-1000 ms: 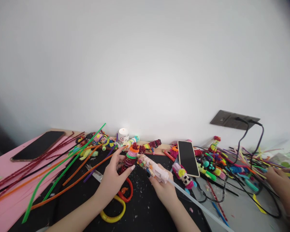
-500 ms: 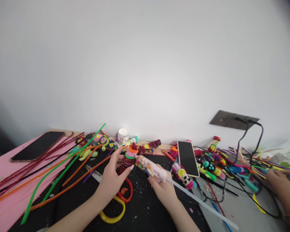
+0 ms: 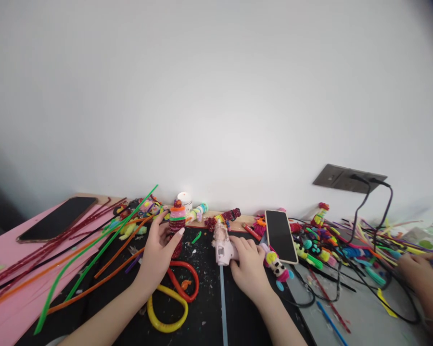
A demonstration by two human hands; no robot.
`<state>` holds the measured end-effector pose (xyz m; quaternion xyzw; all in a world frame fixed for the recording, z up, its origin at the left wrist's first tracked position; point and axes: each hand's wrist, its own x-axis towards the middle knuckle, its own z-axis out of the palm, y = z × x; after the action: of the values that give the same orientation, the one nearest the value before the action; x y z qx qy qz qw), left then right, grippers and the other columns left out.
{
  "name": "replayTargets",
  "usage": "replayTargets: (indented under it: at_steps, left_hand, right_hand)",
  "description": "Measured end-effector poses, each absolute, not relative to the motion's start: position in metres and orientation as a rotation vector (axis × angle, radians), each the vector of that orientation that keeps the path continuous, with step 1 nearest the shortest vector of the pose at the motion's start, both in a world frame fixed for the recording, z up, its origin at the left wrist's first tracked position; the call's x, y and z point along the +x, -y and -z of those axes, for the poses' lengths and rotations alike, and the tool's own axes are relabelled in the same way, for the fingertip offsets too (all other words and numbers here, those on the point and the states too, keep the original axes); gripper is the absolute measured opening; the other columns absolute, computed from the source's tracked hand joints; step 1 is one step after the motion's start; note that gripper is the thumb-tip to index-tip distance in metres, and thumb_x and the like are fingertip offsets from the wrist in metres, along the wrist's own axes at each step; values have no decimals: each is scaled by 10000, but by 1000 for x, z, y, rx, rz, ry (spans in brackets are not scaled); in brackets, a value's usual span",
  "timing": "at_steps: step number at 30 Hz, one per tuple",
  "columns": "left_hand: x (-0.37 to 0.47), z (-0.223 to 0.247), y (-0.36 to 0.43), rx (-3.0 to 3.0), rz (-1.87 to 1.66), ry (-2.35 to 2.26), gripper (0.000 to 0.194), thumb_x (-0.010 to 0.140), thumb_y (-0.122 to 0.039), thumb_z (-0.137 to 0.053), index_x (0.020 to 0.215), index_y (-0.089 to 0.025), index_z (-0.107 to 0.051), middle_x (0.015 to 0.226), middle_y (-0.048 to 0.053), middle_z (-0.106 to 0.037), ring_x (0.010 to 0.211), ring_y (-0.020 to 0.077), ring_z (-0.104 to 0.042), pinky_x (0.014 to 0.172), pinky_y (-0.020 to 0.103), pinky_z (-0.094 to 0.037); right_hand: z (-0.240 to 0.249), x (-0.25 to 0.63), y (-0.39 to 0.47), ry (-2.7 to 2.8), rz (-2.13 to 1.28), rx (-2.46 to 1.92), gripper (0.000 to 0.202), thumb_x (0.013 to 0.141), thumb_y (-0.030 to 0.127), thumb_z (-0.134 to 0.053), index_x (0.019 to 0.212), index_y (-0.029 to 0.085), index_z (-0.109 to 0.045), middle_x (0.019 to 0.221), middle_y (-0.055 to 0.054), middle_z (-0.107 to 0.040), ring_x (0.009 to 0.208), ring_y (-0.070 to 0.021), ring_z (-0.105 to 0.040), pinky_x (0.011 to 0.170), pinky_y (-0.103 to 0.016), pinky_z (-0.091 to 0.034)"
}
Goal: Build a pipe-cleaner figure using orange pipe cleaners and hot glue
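"Where's the doll [image 3: 177,218]?"

"Upright in the left hand [image 3: 159,250], thumb and fingers closed around its lower part. The glue gun [image 3: 224,252] sits at its 4 o'clock."

"And the right hand [image 3: 250,266]?"

"Fingers curled about the glue gun's grip, nozzle toward 12. I can't tell whether the trigger is pressed."

"What worries you?"

"The maroon roll [image 3: 231,215], right at the nozzle's end. Whether they touch I can't tell, but a hot tip could smear or scorch it."

"Anything else?"

"The glue stick [image 3: 222,298] trails out toward 6; a forearm could knock it and swing the nozzle, perhaps onto the left thumb. Also the scissors [image 3: 194,283], at the left hand's 5 o'clock: their loops might snag that wrist."

"And the doll?"

"Squeezed too hard, its stacked coils might shift, I'd guess."
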<state>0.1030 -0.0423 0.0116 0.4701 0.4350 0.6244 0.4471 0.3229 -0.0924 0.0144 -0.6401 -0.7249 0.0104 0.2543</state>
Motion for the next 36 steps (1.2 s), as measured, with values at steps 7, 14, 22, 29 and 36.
replayTargets:
  at_steps: [7, 14, 22, 29, 36]
  left_hand:
    - [105, -15, 47, 1146, -1522, -1039, 659, 815, -357, -633, 1394, -251, -337, 1282, 104, -570, 1198, 251, -538, 1034, 426, -411]
    - [107, -10, 48, 1211, -1526, -1037, 662, 814, -356, -629, 1392, -237, -330, 1287, 119, -559, 1207, 262, -526, 1025, 442, -413]
    - [105, 1, 44, 1307, -1508, -1044, 665, 826, -331, -611, 1404, -271, -287, 1270, 106, -555, 1183, 258, -540, 1004, 445, -430]
    - [105, 1, 47, 1494, -1529, -1154, 683, 799, -282, -637, 1394, -269, -300, 1197, 89, -555, 1143, 252, -553, 1000, 448, -430]
    - [106, 3, 48, 1485, -1513, -1139, 739, 762, -267, -674, 1391, -274, -286, 1164, 77, -554, 1139, 252, -554, 1002, 449, -433]
  right_hand:
    - [-28, 301, 101, 2020, -27, -1512, 355, 763, 82, -526, 1069, 233, -624, 1107, -66, -598, 1047, -277, -455, 883, -436, -316]
    - [-28, 257, 99, 2580, -117, -1210, 163, 830, 243, -648, 991, 271, -650, 916, -10, -623, 892, -226, -464, 767, -386, -340]
    - [-13, 259, 94, 2356, -292, -1111, 96, 822, 124, -651, 803, 207, -607, 837, 13, -649, 853, -182, -521, 774, -335, -402]
    - [-11, 268, 97, 1821, -196, -1006, 254, 899, 65, -465, 1073, 176, -614, 972, -87, -642, 900, -193, -606, 800, -319, -495]
    - [-19, 270, 92, 1637, -219, -1064, 166, 893, 166, -514, 816, 184, -660, 820, -79, -657, 783, -215, -641, 719, -333, -519]
